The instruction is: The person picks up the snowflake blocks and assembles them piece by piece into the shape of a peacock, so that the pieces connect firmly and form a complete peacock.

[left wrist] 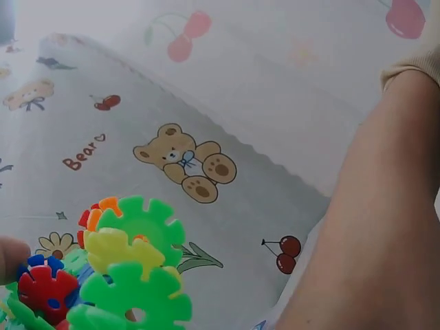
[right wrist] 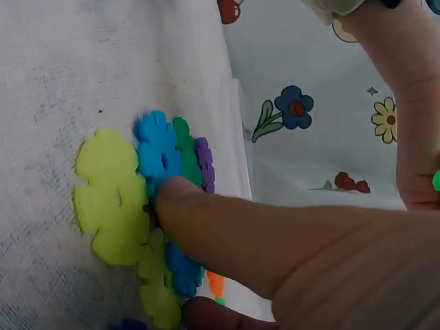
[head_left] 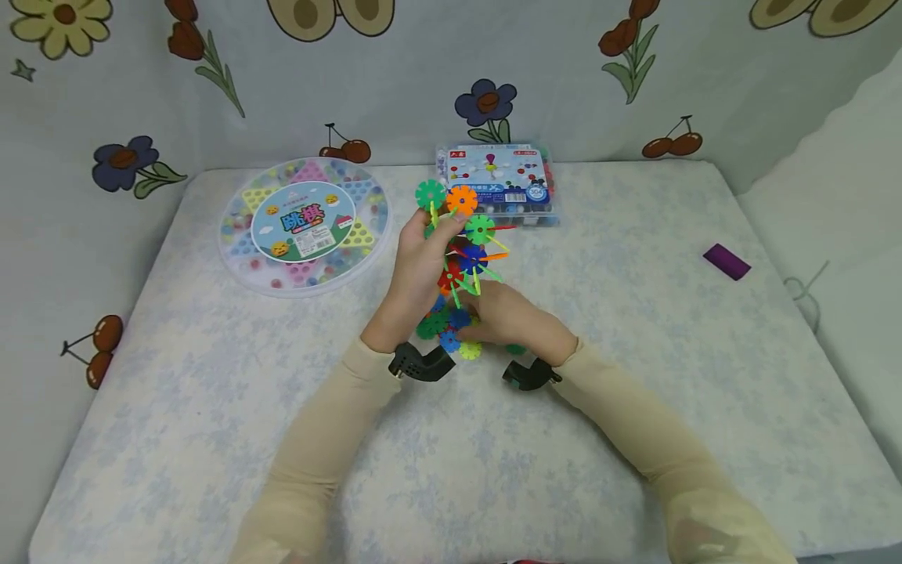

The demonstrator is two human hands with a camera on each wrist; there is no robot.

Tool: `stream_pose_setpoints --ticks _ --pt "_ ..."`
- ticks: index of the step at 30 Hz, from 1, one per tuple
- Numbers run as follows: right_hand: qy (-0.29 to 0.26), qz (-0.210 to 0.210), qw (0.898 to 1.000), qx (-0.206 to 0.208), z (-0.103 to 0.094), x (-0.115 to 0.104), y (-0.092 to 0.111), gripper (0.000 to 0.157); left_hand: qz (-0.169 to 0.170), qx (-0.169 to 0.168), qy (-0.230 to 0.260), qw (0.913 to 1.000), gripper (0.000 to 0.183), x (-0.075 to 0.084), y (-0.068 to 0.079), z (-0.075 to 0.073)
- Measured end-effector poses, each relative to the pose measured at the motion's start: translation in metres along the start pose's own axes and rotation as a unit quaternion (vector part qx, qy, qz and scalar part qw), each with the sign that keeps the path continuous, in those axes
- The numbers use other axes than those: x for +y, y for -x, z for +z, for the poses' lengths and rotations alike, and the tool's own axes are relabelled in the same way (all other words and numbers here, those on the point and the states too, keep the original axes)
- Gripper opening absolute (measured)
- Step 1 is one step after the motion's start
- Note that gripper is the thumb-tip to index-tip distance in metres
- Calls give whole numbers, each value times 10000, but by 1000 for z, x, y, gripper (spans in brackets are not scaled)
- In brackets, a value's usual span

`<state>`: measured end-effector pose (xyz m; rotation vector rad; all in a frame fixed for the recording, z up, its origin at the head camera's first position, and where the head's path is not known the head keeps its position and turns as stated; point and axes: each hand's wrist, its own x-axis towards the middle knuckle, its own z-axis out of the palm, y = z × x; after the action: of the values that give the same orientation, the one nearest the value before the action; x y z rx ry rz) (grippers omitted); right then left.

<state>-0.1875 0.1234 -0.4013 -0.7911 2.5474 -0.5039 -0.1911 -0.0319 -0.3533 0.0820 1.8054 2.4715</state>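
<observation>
My left hand (head_left: 414, 270) grips a many-coloured cluster of notched plastic snowflake discs (head_left: 474, 257) joined edge to edge, raised above the table. Green, yellow, red and blue discs of this cluster (left wrist: 141, 299) fill the lower left of the left wrist view. Just below it, my right hand (head_left: 509, 313) reaches into a pile of loose discs (head_left: 431, 323) on the table. In the right wrist view its thumb lies on a blue snowflake disc (right wrist: 157, 141), a fingertip curled below. Yellow discs (right wrist: 110, 199) lie beside it; the pile is partly hidden by the hand.
At the back left sits a round clear Chinese checkers case (head_left: 232, 262). A rectangular clear plastic box (head_left: 496, 176) with a blue label stands at the back centre. Over on the right lies a small purple object (head_left: 727, 262). A patterned cloth (head_left: 395, 86) hangs behind the table.
</observation>
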Motion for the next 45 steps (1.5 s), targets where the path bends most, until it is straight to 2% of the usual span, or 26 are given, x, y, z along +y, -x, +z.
stream_pose_setpoints --ticks 2,6,9,12,14,16,18,21,23,24,29,33,36,40,45 --pt "-138 -8 9999 23 4 1 -2 24 48 13 64 10000 11 1 0 1" --pt "-773 621 9950 -132 2 5 -4 32 45 -27 212 9998 15 2 1 3" --pt "-807 907 9923 -255 0 10 -5 31 22 -98 182 9998 17 3 2 3" --pt "-648 870 9935 -331 -5 15 -4 30 -35 -189 110 9998 18 5 3 2" --pt "-754 635 9946 -313 -12 20 -2 25 -85 -228 28 9997 19 5 3 1" --pt "-1038 342 9940 9 -23 25 4 18 -136 -250 -111 9995 18 6 3 0" --pt "-1446 89 9872 664 -37 29 14 15 -210 -311 -258 9990 20 6 3 -1" --pt "-2013 -249 9634 1754 -57 31 32 20 -419 -504 -395 9971 27 7 2 -2" --pt "-2159 -405 9505 2198 -66 29 43 20 -588 -700 -467 9947 37 9 1 -2" --pt "-2201 -470 9469 2295 -70 28 47 20 -662 -793 -496 9934 41 9 1 -2" --pt "-1829 -856 9484 2445 -75 19 54 17 -829 -1127 -736 9874 64 11 -1 -5" --pt "-1277 -1176 9526 2499 -73 14 55 14 -978 -1259 -936 9828 63 13 0 -7" --pt "-978 -1316 9517 2594 -73 12 57 14 -1026 -1437 -1025 9789 65 15 1 -9" --pt "-776 -1410 9493 2701 -73 9 62 15 -1013 -1680 -1050 9749 70 20 1 -11" --pt "-519 -1534 9481 2738 -73 7 66 15 -1050 -1773 -1177 9714 71 22 0 -13"
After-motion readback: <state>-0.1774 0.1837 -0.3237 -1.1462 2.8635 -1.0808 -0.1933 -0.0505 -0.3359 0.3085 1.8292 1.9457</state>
